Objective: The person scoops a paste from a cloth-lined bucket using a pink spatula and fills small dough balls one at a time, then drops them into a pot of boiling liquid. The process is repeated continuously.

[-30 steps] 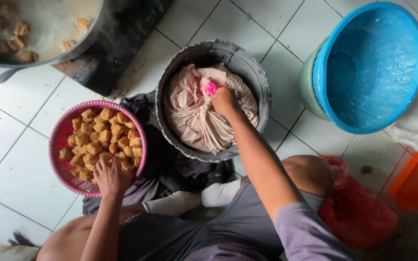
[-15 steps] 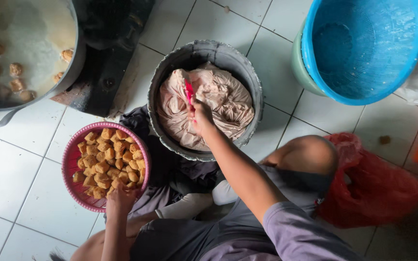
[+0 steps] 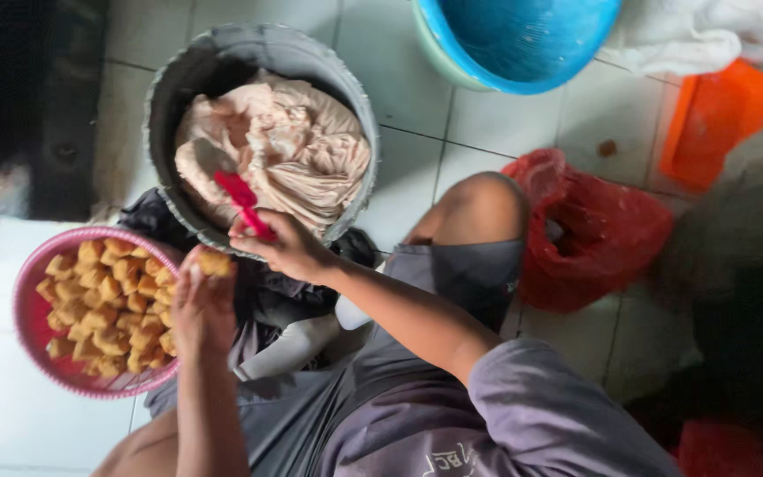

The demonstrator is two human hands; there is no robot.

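Head view: left hand (image 3: 202, 305) closed around fried piece (image 3: 215, 262), right hand (image 3: 286, 249) gripping red spatula (image 3: 245, 200).

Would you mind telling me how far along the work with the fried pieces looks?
Done: nothing visibly finished. In hand: the left hand holds one golden fried piece; the right hand grips a red spatula over the grey bucket of pale paste. Left: the pink basket remains heaped.
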